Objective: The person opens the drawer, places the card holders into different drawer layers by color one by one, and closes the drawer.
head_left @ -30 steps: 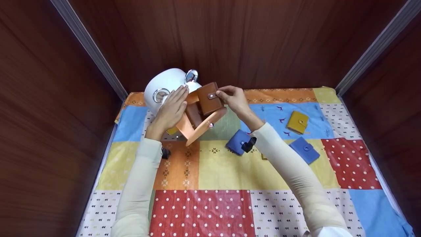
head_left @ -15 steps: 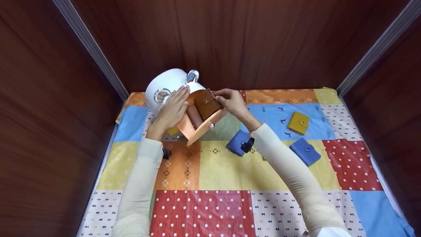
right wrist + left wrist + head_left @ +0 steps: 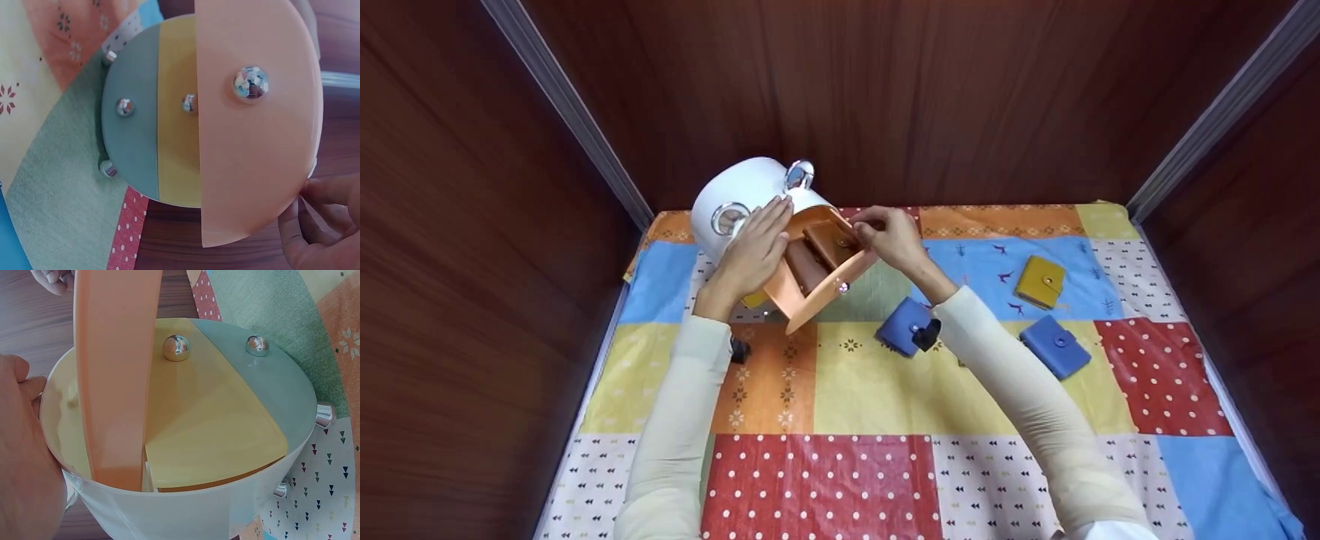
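Note:
A white rounded chest with drawers (image 3: 742, 184) stands at the back left, its orange drawer (image 3: 264, 146) pulled out. Inside, in the head view, a brown snap wallet (image 3: 829, 241) lies beside a second brown wallet (image 3: 806, 264). My left hand (image 3: 754, 244) rests with straight fingers on the white body beside the drawer. At the drawer's right rim is my right hand (image 3: 891, 236), thumb and forefinger bent close together. Whether these fingers pinch the rim or touch the wallet behind it cannot be told. Below sit a yellow drawer (image 3: 208, 416) and a green drawer (image 3: 253, 354), both with chrome knobs.
On the patchwork cloth (image 3: 877, 382) lie a blue wallet (image 3: 900, 326) below my right wrist, another blue wallet (image 3: 1054, 346) and a yellow wallet (image 3: 1040, 281) farther right. Dark wood panels (image 3: 922, 97) enclose the back and sides.
The brown wallet has gone down from my right hand into the orange drawer, next to the other one. My right hand has lowered slightly to the rim. The left hand stays in place.

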A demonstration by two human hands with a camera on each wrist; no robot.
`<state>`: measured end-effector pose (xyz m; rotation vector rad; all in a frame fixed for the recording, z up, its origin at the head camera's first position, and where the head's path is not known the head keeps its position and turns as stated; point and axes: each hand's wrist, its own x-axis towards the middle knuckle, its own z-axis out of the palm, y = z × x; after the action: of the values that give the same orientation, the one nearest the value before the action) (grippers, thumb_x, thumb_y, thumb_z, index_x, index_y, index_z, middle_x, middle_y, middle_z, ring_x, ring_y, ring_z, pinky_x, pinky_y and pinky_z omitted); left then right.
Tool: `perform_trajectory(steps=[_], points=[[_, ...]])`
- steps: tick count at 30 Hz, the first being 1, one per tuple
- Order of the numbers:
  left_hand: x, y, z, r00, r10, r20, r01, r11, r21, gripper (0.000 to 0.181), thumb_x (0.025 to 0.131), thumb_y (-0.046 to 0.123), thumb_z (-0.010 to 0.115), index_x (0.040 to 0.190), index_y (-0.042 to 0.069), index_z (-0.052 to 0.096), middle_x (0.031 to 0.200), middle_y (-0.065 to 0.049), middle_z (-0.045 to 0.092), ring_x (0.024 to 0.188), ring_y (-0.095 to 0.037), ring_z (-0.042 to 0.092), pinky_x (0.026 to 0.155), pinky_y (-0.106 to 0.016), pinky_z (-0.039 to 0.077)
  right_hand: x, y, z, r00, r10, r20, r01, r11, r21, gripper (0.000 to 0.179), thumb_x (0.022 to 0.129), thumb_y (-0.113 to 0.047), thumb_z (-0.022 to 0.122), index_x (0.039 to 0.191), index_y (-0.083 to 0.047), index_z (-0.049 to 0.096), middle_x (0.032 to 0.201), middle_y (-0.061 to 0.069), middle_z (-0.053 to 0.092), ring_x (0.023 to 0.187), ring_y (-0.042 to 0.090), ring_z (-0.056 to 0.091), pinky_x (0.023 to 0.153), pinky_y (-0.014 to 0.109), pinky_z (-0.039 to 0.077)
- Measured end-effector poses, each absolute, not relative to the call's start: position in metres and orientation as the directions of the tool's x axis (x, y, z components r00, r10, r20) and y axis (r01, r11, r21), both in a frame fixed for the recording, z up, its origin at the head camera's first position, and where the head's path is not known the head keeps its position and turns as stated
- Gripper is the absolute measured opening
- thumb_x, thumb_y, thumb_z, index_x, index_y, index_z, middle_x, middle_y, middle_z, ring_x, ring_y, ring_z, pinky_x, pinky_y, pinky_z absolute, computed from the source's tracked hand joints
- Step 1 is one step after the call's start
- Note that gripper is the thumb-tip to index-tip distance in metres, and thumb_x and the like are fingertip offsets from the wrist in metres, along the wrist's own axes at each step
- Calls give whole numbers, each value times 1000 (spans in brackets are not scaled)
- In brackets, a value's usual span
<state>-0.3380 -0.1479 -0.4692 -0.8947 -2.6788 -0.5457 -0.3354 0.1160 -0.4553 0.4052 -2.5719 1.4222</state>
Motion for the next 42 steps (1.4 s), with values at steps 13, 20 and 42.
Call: perform_trajectory(steps=[13, 20, 42], points=[[-338, -147, -470, -788, 512, 341, 605, 747, 276, 48, 100, 27, 24, 147, 15, 17, 152, 2, 13, 138, -17, 6, 112, -34, 3, -325, 125, -454, -938, -156, 308, -345, 459, -819, 12, 89, -13, 59, 93, -11, 70, 83, 3, 66, 72, 15, 59, 59, 25, 48], [-338, -147, -469, -769, 522, 368, 626, 730, 273, 48, 101, 26, 24, 146, 13, 21, 151, 0, 17, 138, -18, 9, 113, -34, 5, -318, 132, -452, -929, -153, 338, -370, 449, -813, 15, 88, -13, 60, 94, -4, 69, 83, 3, 66, 69, 14, 57, 57, 24, 46], [-337, -148, -466, -781, 514, 354, 616, 730, 298, 47, 100, 23, 26, 146, 13, 22, 151, -1, 16, 138, -17, 9, 113, -34, 5, -282, 137, -486, -932, -289, 217, -339, 492, -802, 18, 89, -30, 59, 90, -13, 66, 71, 1, 62, 59, 14, 57, 49, 28, 49]])
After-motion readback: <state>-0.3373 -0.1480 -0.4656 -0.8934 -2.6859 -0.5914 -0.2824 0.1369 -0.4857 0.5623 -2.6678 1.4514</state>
